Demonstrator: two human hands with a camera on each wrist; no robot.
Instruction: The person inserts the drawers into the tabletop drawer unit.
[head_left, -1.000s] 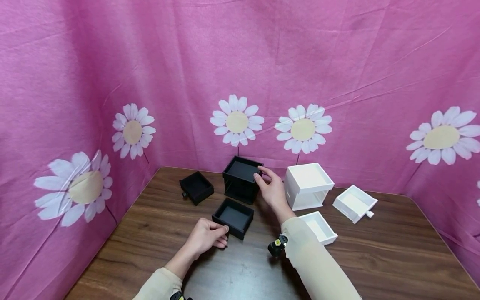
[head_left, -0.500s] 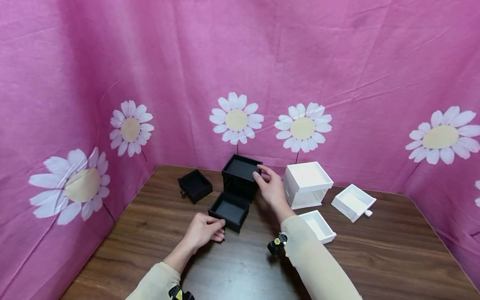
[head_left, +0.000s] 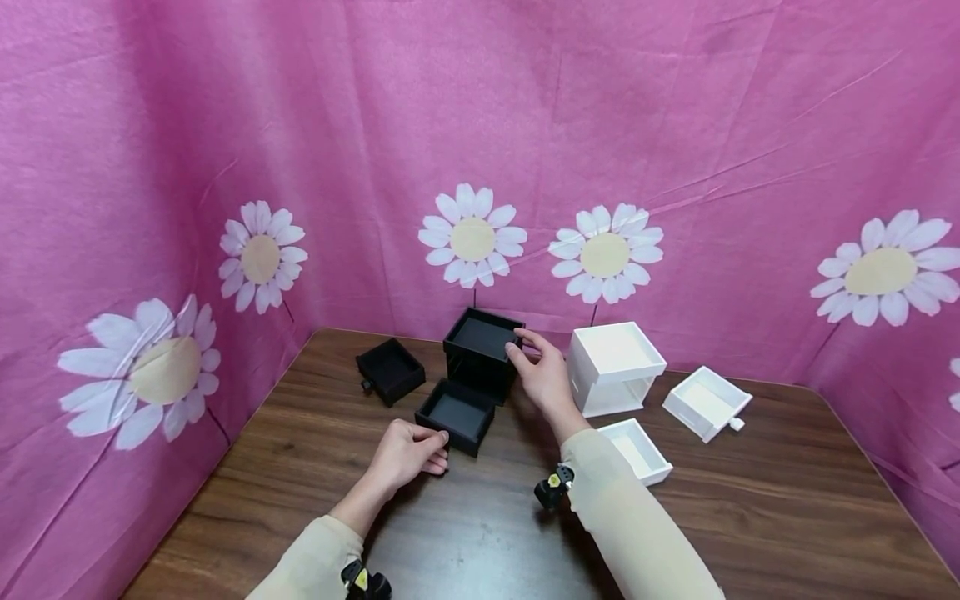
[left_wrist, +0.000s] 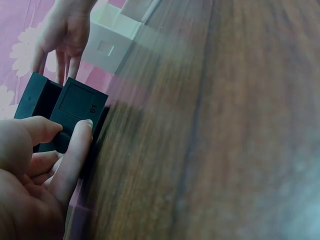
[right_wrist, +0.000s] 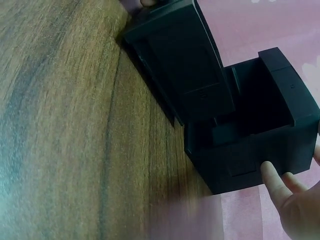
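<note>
A black box-shaped cabinet point(head_left: 482, 367) stands at the back of the table, open at the front. My right hand point(head_left: 546, 377) holds its right upper edge; in the right wrist view, fingertips point(right_wrist: 270, 175) lie against the side wall. Directly before the cabinet is a black drawer point(head_left: 454, 417), its rear end at the opening, apparently in the lower half. By its small front knob point(left_wrist: 62, 142) my left hand point(head_left: 408, 454) pinches the drawer between thumb and finger. In the right wrist view, the upper compartment point(right_wrist: 252, 95) shows dark and hollow.
A second black drawer point(head_left: 391, 372) lies left of the cabinet. On the right stand a white cabinet point(head_left: 617, 368) and two white drawers, one point(head_left: 637, 452) partly behind my right sleeve, the other point(head_left: 707, 403) further right. A pink flowered cloth point(head_left: 360, 167) hangs behind the wooden table point(head_left: 787, 483).
My left hand has moved the pinched drawer away from me, up to the cabinet's open front, mostly in the first half second. The right hand has stayed on the cabinet.
</note>
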